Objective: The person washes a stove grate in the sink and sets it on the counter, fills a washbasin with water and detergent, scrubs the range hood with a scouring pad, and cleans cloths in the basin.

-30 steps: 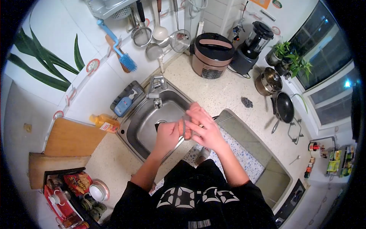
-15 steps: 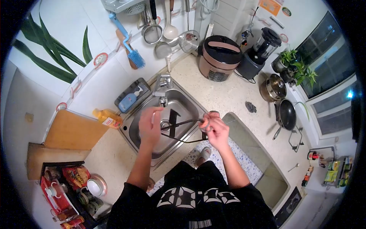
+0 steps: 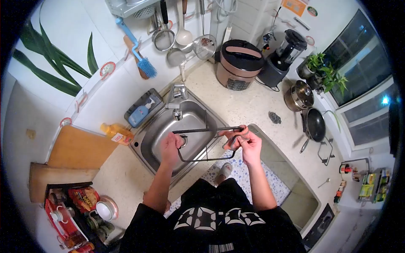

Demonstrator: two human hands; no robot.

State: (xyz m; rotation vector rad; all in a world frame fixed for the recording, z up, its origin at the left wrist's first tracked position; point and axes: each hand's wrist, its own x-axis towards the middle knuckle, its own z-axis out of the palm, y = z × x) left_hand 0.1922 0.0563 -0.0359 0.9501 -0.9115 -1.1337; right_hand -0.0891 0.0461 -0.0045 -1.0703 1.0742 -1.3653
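Gripping black wire frame [image 3: 206, 130], left hand [image 3: 170, 149]; pinching orange-grey cloth [image 3: 236, 137] at its end, right hand [image 3: 251, 148]; maybe risking drop into sink [image 3: 194, 111] below, from slack grip.

We are seeing plain black on the frame [image 3: 202, 130] and orange-pink with grey patches on the cloth [image 3: 233, 141]. The sink [image 3: 194, 114] is showing us silver grey, and the counter [image 3: 253, 103] is showing cream with fine brown specks. We are noticing blue spots over white on the mat [image 3: 268, 173], and pale, blocky figures on the black shirt [image 3: 185, 238]. We are finding bright blue on the brush [image 3: 147, 67], orange-yellow on the bottle [image 3: 110, 128], tan on the board [image 3: 80, 147], and rosy brown and black on the cooker [image 3: 231, 76].
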